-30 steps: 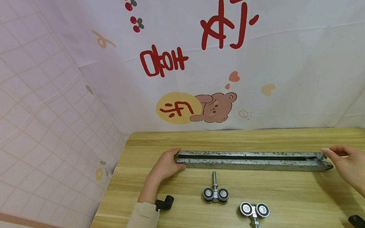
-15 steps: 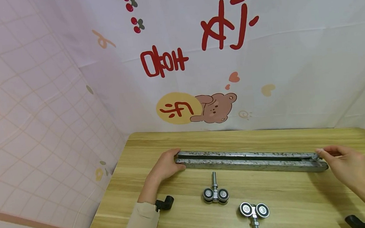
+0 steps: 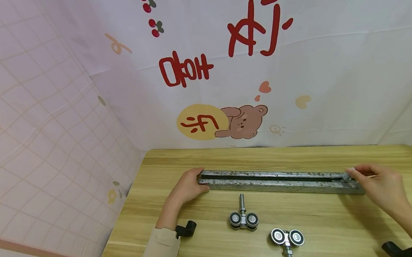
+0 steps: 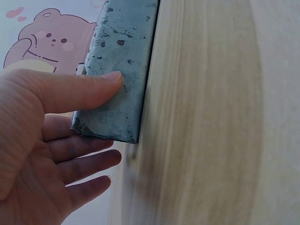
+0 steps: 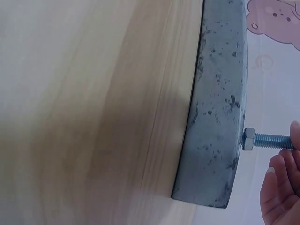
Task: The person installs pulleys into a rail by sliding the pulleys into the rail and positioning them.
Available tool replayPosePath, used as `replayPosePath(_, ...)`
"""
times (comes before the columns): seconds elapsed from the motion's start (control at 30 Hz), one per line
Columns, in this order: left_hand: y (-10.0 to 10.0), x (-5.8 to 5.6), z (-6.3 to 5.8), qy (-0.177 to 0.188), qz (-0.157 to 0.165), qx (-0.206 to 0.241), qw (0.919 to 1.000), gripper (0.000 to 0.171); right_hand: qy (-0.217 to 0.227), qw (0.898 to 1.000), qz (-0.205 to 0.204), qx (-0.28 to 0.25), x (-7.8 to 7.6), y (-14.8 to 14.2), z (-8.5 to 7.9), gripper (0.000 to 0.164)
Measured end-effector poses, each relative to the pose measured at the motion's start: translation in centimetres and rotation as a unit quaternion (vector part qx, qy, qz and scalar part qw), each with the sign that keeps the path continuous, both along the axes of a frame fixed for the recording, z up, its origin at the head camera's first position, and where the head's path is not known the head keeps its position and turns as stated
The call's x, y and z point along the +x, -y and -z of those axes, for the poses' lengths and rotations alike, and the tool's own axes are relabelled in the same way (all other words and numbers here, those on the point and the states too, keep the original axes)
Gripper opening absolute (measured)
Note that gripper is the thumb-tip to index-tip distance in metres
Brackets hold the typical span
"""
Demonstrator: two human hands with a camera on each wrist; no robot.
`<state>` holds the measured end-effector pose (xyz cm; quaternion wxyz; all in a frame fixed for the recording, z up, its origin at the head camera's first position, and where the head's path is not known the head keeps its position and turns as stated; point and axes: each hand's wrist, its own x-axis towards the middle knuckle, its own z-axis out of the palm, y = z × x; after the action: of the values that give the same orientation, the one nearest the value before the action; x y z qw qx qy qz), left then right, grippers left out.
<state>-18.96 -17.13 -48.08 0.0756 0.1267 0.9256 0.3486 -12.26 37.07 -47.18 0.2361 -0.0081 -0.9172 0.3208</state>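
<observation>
A long, slotted metal rail (image 3: 268, 186) with dark speckles lies across the wooden table, slot upward. My left hand (image 3: 186, 186) holds its left end; in the left wrist view the thumb (image 4: 101, 89) presses the side face and the other fingers reach behind and past the end. Near the rail's right end, my right hand (image 3: 385, 185) pinches the shaft of a threaded bolt (image 5: 272, 140). A hex nut (image 5: 249, 139) on this bolt sits right at the slot, and whatever is below it is hidden inside the rail.
Two roller trolleys with paired wheels and threaded bolts lie in front of the rail: one trolley (image 3: 244, 219) with its bolt toward the rail, the other trolley (image 3: 286, 238) with its bolt toward me. A printed white cloth (image 3: 332, 74) hangs behind the table (image 3: 330, 235).
My right hand has slid left along the rail with the bolt, away from the right end. The left hand, the rail and both loose trolleys have stayed in place.
</observation>
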Motion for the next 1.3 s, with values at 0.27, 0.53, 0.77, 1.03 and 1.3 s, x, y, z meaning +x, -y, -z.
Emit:
replayPosePath(0.27,-0.1,-0.2,0.1,-0.001,-0.002,-0.005,1.0,0.077,0.005,1.0,-0.019,-0.009,-0.1,1.2,-0.2,0.025)
replayPosePath(0.53,0.0,0.0,0.0,0.003,-0.003,-0.002,1.0,0.077,-0.009,0.999,-0.036,-0.011,-0.2,2.5,-0.3,0.022)
replayPosePath(0.77,0.0,0.1,0.0,-0.001,-0.003,-0.003,1.0,0.076,-0.018,0.999,-0.051,-0.008,-0.4,3.4,-0.4,0.019)
replayPosePath(1.03,0.0,0.0,0.0,0.001,-0.006,-0.001,1.0,0.077,-0.008,0.998,-0.059,-0.004,-0.6,4.4,-0.3,0.018)
replayPosePath(1.3,-0.1,0.0,-0.1,-0.001,-0.003,-0.004,1.0,0.077,-0.012,0.997,-0.071,-0.008,-0.9,5.3,-0.3,0.017)
